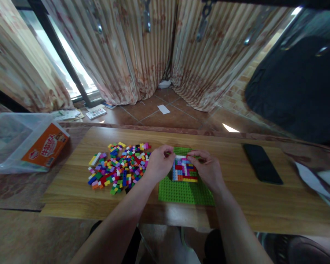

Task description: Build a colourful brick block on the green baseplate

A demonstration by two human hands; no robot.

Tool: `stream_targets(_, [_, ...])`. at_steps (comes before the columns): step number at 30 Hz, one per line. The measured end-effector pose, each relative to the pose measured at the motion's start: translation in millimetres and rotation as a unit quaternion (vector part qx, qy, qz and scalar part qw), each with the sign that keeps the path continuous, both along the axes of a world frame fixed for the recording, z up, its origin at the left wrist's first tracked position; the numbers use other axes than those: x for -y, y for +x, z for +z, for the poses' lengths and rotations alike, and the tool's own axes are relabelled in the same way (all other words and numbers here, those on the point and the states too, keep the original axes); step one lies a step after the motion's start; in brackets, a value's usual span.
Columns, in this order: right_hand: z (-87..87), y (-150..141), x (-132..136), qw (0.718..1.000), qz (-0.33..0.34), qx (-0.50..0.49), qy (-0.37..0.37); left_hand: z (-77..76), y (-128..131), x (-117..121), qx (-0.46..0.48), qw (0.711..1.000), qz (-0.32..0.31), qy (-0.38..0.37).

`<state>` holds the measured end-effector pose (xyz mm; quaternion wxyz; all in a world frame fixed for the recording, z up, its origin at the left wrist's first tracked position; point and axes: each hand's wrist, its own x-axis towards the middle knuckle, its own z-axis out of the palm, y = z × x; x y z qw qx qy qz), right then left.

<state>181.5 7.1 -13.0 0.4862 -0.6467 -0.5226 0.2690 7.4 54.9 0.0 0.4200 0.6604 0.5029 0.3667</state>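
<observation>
Bricks (185,171) joined together sit on my green baseplate (185,195) between my left hand (160,161) and right hand (209,168), both curled in at the bricks' far corners, seemingly to steady them, though whether either pinches anything I cannot tell.

On the clear plastic bin (11,163) to my left, I see an orange label (38,148) with large white Chinese characters; the first looks like 牛, but the others are too blurred for me to read surely. The label's small emblem and finer print I cannot read either. On the floor, a white packet (96,113) bears dark print, too small to make out.
</observation>
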Motion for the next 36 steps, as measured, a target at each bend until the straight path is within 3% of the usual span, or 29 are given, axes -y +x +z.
stream_targets(11, [3.0, 0.9, -1.5, 0.997, 0.019, 0.000, -0.070, 6.4, 0.5, 3.6, -0.019, 1.000, -0.017, -0.010])
stream_targets(22, [8.6, -3.4, -1.8, 0.997, 0.018, 0.019, -0.070, 3.0, 1.5, 3.7, -0.036, 0.999, -0.018, -0.006])
stream_targets(36, [0.0, -3.7, -5.6, 0.997, -0.007, -0.006, -0.080, 5.3, 1.1, 4.9, -0.056, 0.998, -0.024, -0.010])
